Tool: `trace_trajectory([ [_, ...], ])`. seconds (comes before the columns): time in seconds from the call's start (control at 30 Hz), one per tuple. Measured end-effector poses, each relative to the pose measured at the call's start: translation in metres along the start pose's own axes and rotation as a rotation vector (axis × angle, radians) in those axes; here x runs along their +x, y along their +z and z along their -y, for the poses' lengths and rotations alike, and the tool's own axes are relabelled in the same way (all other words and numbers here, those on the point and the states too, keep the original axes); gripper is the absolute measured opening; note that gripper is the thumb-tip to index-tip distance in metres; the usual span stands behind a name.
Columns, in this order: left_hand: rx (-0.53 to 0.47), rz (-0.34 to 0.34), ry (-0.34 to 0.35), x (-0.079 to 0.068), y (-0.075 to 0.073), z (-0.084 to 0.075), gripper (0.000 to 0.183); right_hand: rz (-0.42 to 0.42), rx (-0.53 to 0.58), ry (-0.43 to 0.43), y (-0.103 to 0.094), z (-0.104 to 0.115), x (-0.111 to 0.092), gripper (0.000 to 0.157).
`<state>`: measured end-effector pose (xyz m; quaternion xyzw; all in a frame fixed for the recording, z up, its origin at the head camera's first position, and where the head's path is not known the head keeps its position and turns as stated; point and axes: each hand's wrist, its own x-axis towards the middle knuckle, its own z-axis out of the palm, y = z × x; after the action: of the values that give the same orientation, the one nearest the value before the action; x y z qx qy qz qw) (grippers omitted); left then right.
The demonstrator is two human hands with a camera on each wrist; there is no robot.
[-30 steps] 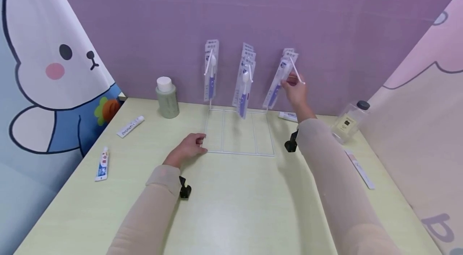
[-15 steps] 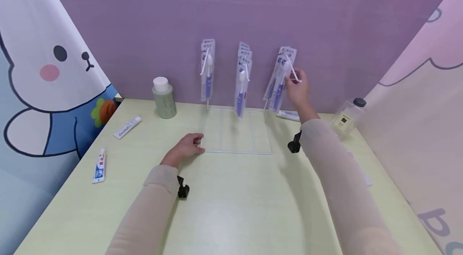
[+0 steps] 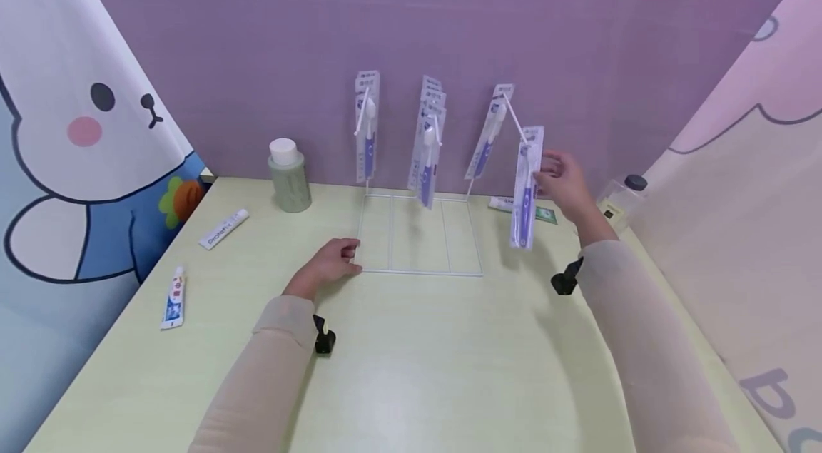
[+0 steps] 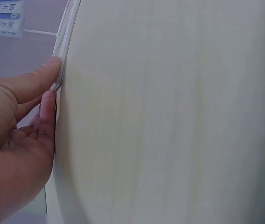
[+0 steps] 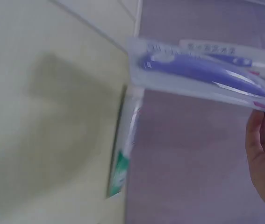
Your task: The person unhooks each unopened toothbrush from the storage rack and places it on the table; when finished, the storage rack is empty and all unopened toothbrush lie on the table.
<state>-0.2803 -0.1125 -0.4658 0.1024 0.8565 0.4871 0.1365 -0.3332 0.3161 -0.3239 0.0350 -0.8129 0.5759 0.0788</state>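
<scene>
My right hand [image 3: 565, 182] pinches the edge of a packaged purple toothbrush [image 3: 526, 189], held upright just off the tip of the rack's right hook [image 3: 516, 121]. In the right wrist view the toothbrush package [image 5: 202, 74] stretches left from the fingertips. One packaged toothbrush [image 3: 489, 132] hangs further back on that hook. My left hand [image 3: 330, 264] grips the front left corner of the white wire rack [image 3: 417, 272], thumb and fingers around the wire in the left wrist view. More packaged toothbrushes hang on the middle hook [image 3: 427, 146] and the left hook [image 3: 368, 128].
Left of the rack stand a green bottle with a white cap [image 3: 290, 178] and two toothpaste tubes, one higher [image 3: 223, 228] and one lower [image 3: 173, 299]. Behind my right hand lies another tube [image 3: 501, 203]; a clear bottle with a black cap [image 3: 634, 185] stands further right.
My right hand has drawn the front toothbrush forward and right along the right hook, off its tip. The left hand stays on the rack corner.
</scene>
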Motion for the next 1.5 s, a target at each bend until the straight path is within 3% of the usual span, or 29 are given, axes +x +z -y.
trace_trajectory([
  [0.17, 0.003, -0.005, -0.008, 0.001, -0.001, 0.002, 0.059, 0.105, 0.015, 0.105, -0.010, -0.037, -0.013, 0.052],
  [0.37, -0.004, 0.000, -0.032, 0.003, -0.002, 0.001, 0.059, 0.246, 0.017, 0.224, -0.009, -0.079, -0.029, 0.055],
  [0.6, -0.021, -0.006, -0.026, 0.002, -0.002, -0.001, 0.060, 0.299, 0.000, 0.309, 0.005, -0.103, -0.038, 0.054],
  [0.83, -0.035, -0.005, -0.032, 0.000, 0.000, 0.003, 0.060, 0.339, -0.042, 0.372, 0.023, -0.108, -0.042, 0.053],
  [1.0, -0.032, -0.019, -0.027, 0.001, 0.000, 0.003, 0.059, 0.333, -0.075, 0.372, 0.030, -0.108, -0.043, 0.053],
  [1.27, -0.014, -0.015, -0.014, 0.005, 0.002, 0.007, 0.060, 0.315, -0.206, 0.383, 0.036, -0.107, -0.042, 0.052],
  [1.5, -0.020, -0.024, 0.000, 0.002, 0.003, 0.005, 0.059, 0.352, -0.334, 0.371, 0.035, -0.090, -0.036, 0.052],
])
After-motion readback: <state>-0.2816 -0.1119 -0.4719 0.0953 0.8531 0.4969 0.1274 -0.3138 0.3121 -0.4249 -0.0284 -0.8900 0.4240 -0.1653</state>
